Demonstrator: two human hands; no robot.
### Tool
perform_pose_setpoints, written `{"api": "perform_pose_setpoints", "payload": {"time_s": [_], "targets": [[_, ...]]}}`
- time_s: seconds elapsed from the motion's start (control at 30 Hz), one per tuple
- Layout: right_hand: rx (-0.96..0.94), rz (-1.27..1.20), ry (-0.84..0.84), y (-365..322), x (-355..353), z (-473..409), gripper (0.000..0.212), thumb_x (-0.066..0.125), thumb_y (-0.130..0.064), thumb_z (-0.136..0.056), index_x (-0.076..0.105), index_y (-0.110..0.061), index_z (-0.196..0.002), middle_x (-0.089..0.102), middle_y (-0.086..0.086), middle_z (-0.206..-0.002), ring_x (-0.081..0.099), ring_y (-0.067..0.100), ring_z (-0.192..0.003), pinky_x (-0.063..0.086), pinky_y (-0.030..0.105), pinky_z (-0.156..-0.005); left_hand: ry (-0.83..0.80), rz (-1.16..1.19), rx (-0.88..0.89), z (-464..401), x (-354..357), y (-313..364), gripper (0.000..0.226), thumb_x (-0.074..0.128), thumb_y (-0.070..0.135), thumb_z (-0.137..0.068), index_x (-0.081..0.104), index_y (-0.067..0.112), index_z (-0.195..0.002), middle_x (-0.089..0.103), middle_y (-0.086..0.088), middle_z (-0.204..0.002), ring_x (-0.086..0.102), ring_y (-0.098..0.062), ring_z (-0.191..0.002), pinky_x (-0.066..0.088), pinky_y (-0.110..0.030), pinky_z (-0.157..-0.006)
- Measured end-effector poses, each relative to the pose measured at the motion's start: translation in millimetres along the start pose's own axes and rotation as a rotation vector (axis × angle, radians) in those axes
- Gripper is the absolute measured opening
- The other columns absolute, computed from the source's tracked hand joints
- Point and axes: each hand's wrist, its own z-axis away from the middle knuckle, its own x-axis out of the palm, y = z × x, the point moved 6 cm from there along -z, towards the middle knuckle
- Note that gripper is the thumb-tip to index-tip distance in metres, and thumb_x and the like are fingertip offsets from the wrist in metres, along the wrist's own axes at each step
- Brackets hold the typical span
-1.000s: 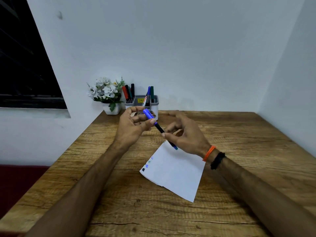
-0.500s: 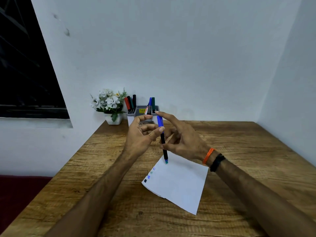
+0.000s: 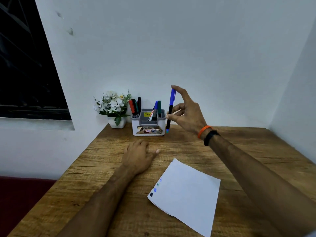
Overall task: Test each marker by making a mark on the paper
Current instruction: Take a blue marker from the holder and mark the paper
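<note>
Marker: I see a capped blue-and-black pen (image 3: pixel 171 110) held upright in my right hand (image 3: pixel 186 115), just right of the holder (image 3: pixel 148 122), above the surface (image 3: pixel 239 144).
Fingers: right thumb and fingertips pinch the barrel, index touching its top; left hand (image 3: pixel 139 156) lies flat and relaxed, holding nothing.
Step, as I judge it: returning this pen; I would lower it straight into a free slot, tip clear of the rim.
Holder contents: left compartment has red, green and black markers (image 3: pixel 135 106); right compartment holds three more pens (image 3: pixel 156 109).
Paper: sheet (image 3: pixel 188 194) lies near me, small colour marks along its left edge.
</note>
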Motion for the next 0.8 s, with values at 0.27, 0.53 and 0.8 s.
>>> {"api": "perform_pose_setpoints", "payload": {"time_s": [0.27,0.53,0.8], "targets": [[0.006,0.087,0.178,21.2,21.3,-48.9,0.096,0.082,-0.013,-0.075,0.027,-0.037,-0.149,0.073,-0.001,-0.083,0.071,0.012,-0.066,0.061,0.036,-0.077,0.005,-0.037,0.004,-2.6,6.1,-2.3,0.068,0.031,0.07,-0.089,0.044,0.025,-0.138,0.04,0.003,-0.148,0.034,-0.018,-0.136,0.023,-0.044,-0.112],[-0.021,0.248,0.108,41.1,44.5,-51.5,0.078,0.078,-0.019,-0.079,0.037,-0.037,-0.143,0.075,-0.001,-0.087,0.072,0.015,-0.074,0.059,0.032,-0.078,0.001,-0.039,0.0,-3.2,6.5,-2.6,0.068,0.031,0.07,-0.09,0.043,0.024,-0.138,0.038,0.002,-0.149,0.032,-0.018,-0.137,0.022,-0.044,-0.113],[0.003,0.267,0.07,48.5,46.8,-40.0,0.045,0.069,-0.016,-0.085,0.058,-0.026,-0.127,0.073,0.002,-0.105,0.07,0.017,-0.083,0.059,0.04,-0.083,-0.023,-0.039,-0.008,-1.5,4.2,-1.2,0.069,0.031,0.07,-0.089,0.043,0.023,-0.139,0.039,0.002,-0.148,0.032,-0.018,-0.137,0.022,-0.045,-0.114]]}}
